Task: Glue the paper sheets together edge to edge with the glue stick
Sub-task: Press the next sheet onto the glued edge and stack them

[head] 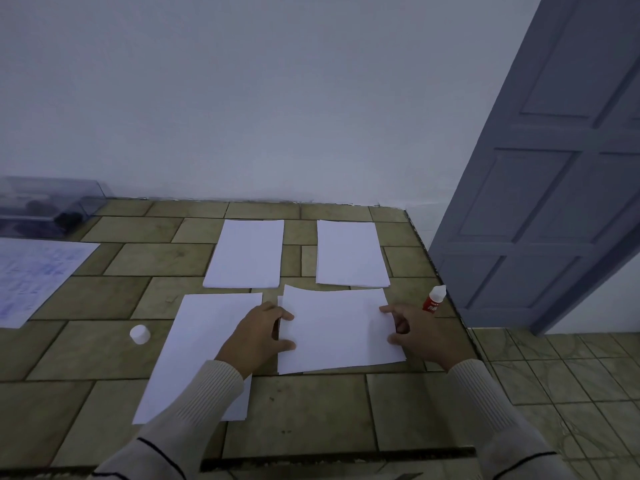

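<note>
Several white paper sheets lie on a tiled counter (104, 358). One sheet (339, 330) sits slightly skewed on a stack at the near right, and both hands hold it. My left hand (258, 336) pinches its left edge with thumb and fingers. My right hand (410, 330) pinches its right edge. Another sheet (204, 341) lies to the left, partly under my left forearm. Two more stacks, the far left stack (246, 252) and the far right stack (349, 252), lie farther back. An uncapped red glue bottle (434, 298) stands by the counter's right edge. Its white cap (140, 335) lies at the left.
A printed sheet (34, 275) lies at the far left, with a clear plastic box (48, 206) behind it by the wall. The counter ends close on the right, where a grey door (540, 188) stands beside a tiled floor (554, 375).
</note>
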